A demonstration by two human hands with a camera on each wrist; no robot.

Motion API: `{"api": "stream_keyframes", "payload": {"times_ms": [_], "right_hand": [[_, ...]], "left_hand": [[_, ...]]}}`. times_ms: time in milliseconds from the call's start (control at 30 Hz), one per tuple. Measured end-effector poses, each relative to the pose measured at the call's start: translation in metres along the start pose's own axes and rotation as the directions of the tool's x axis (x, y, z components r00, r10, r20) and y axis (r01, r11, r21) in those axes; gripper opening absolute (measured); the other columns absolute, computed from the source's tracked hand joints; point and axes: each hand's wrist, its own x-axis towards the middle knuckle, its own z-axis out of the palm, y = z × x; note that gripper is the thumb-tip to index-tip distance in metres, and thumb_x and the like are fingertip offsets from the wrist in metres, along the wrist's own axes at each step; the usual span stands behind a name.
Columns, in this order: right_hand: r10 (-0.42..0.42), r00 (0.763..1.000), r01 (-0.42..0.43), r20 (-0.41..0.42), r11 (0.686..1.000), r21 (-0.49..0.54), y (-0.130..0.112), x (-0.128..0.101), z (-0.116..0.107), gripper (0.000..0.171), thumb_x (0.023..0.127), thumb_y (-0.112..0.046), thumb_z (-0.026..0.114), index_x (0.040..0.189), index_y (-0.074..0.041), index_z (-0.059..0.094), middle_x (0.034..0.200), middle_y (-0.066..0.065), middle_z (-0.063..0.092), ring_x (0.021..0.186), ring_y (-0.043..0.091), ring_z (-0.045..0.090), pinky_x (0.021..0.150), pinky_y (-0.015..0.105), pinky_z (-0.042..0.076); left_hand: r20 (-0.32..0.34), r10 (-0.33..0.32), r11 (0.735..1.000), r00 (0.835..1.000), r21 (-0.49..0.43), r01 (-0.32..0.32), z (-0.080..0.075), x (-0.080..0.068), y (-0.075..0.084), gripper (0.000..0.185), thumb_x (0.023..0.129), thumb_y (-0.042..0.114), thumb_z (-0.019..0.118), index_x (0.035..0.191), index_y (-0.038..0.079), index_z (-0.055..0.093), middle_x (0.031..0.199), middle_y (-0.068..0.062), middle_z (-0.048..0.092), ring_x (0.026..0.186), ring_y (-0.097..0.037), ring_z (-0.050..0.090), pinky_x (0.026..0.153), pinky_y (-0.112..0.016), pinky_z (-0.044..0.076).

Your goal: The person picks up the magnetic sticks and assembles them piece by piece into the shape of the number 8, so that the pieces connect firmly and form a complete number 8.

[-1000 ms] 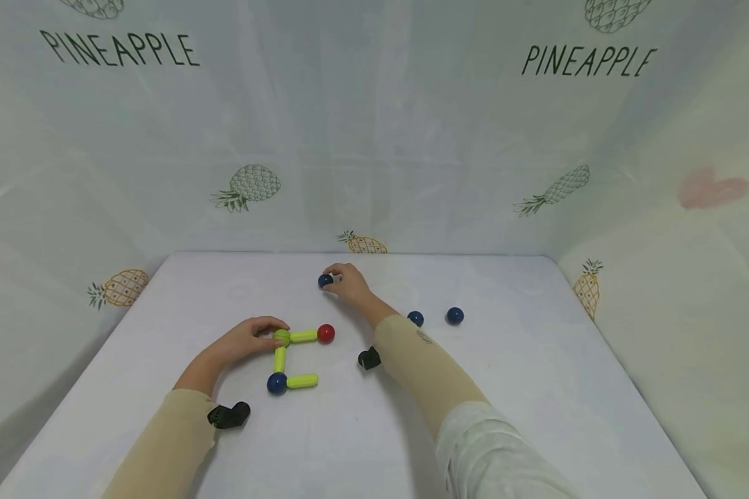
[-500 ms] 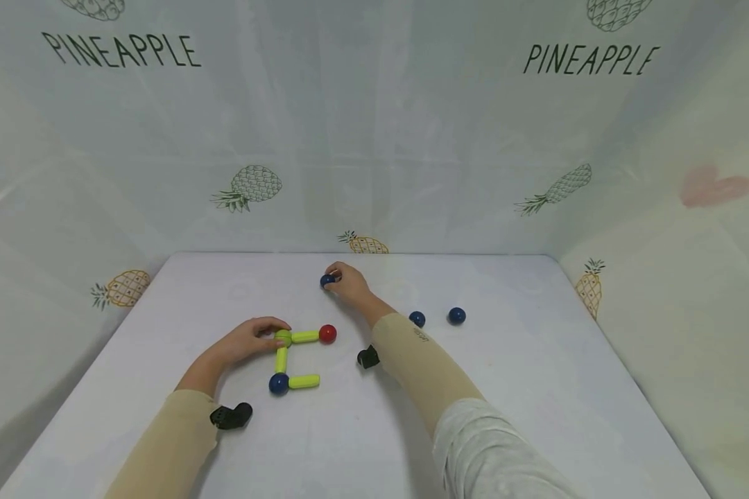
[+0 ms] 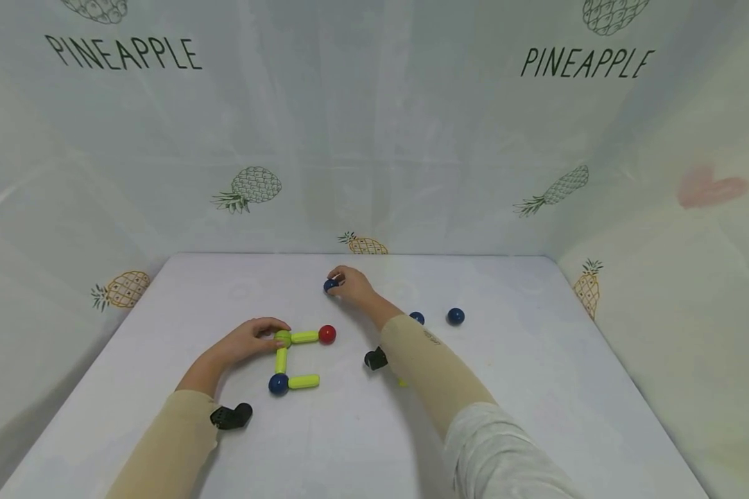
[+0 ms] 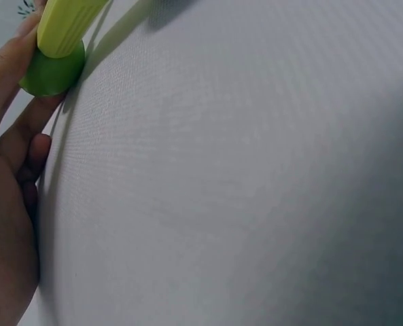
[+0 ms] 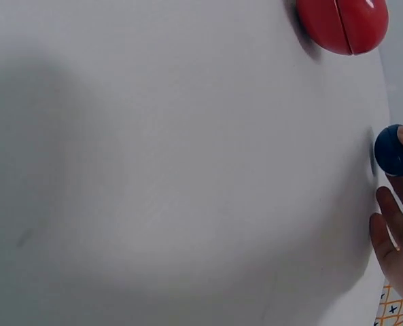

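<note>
White table [image 3: 524, 402] beneath. Left hand [image 3: 246, 341], right hand [image 3: 354, 289]: both pinching narrowly. C-shaped rod-and-ball frame [image 3: 281, 361] lies flat, presumably steadied by the left hand's hold on its green corner ball [image 3: 283, 337]. Dark-blue ball [image 3: 329, 286] held by right hand near far edge; pinch likely suits its roundness.

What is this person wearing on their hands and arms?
The left hand and right hand are bare. Behind each is a beige sleeve with a small black device near its end. The right sleeve bears a dark, unreadable marking; a wrinkled whitish sleeve shows higher up.
</note>
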Motion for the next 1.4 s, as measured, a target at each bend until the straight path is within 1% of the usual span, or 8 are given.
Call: {"api": "stream_keyframes", "payload": {"times_ms": [200,333,600,767,900,933,1000,1400], "right_hand": [[0.002,0.999,-0.001,0.042,1.000,-0.007,0.000,-0.012,-0.005,0.028,0.079,-0.017,0.069,0.105,-0.016,0.059,0.104,0.002,0.057,0.093,0.015,0.052,0.077,0.026,0.045],[-0.001,0.997,0.000,0.076,1.000,0.016,-0.001,-0.019,-0.009,0.027,0.079,-0.017,0.069,0.104,-0.016,0.059,0.105,0.003,0.057,0.092,0.016,0.052,0.075,0.026,0.046],[-0.008,0.994,-0.001,0.105,0.997,0.082,-0.003,-0.032,-0.014,0.029,0.079,-0.018,0.069,0.106,-0.014,0.059,0.105,0.003,0.056,0.092,0.017,0.053,0.070,0.026,0.047],[-0.012,0.992,0.000,0.128,0.996,0.092,-0.002,-0.038,-0.017,0.028,0.078,-0.020,0.071,0.104,-0.018,0.060,0.103,0.001,0.056,0.091,0.015,0.053,0.068,0.026,0.048],[-0.029,0.988,0.015,0.152,0.996,0.090,-0.001,-0.041,-0.018,0.029,0.077,-0.022,0.072,0.103,-0.020,0.060,0.102,-0.001,0.057,0.090,0.014,0.053,0.068,0.026,0.048],[-0.034,0.987,0.020,0.156,0.996,0.088,-0.001,-0.042,-0.018,0.030,0.076,-0.022,0.072,0.103,-0.020,0.060,0.102,-0.001,0.057,0.090,0.014,0.053,0.068,0.025,0.048],[-0.043,0.986,0.030,0.162,0.996,0.083,-0.002,-0.045,-0.019,0.030,0.076,-0.022,0.073,0.103,-0.020,0.060,0.101,-0.002,0.057,0.089,0.014,0.053,0.069,0.025,0.048],[-0.128,0.973,0.116,0.194,0.991,0.069,-0.013,-0.069,-0.026,0.029,0.077,-0.020,0.072,0.104,-0.021,0.060,0.099,-0.005,0.058,0.085,0.013,0.053,0.070,0.024,0.046]], "left_hand": [[0.011,-0.001,1.000,1.000,0.004,0.001,0.002,0.003,-0.003,0.039,0.075,0.043,0.069,0.109,0.026,0.062,0.122,0.000,0.050,0.119,-0.026,0.038,0.100,-0.050,0.024],[0.011,0.000,1.000,1.000,0.009,0.000,0.003,0.004,-0.004,0.039,0.074,0.043,0.069,0.109,0.027,0.061,0.121,0.001,0.050,0.118,-0.025,0.038,0.100,-0.050,0.025],[0.006,-0.007,1.000,1.000,0.007,0.007,0.003,0.004,-0.005,0.040,0.074,0.044,0.069,0.109,0.026,0.061,0.123,-0.001,0.050,0.120,-0.027,0.038,0.100,-0.051,0.024],[0.012,0.003,1.000,1.000,0.004,-0.003,0.002,0.004,-0.003,0.042,0.075,0.043,0.069,0.111,0.023,0.061,0.122,-0.002,0.051,0.118,-0.027,0.039,0.099,-0.050,0.025],[0.014,0.014,1.000,1.000,0.005,-0.015,0.000,0.003,-0.002,0.042,0.075,0.042,0.069,0.111,0.022,0.061,0.122,-0.003,0.051,0.116,-0.027,0.040,0.098,-0.051,0.026],[0.012,0.008,1.000,1.000,0.000,-0.007,0.000,0.003,-0.002,0.042,0.074,0.042,0.069,0.110,0.022,0.062,0.121,-0.002,0.051,0.115,-0.026,0.040,0.098,-0.050,0.026],[0.019,0.020,1.000,1.000,0.010,-0.021,0.000,0.002,-0.002,0.043,0.075,0.043,0.068,0.112,0.021,0.061,0.122,-0.003,0.051,0.115,-0.027,0.040,0.098,-0.051,0.027],[0.013,0.007,0.999,1.000,0.037,-0.007,-0.002,0.002,-0.002,0.041,0.076,0.043,0.067,0.111,0.024,0.061,0.123,-0.004,0.050,0.114,-0.027,0.040,0.098,-0.051,0.027]]}}
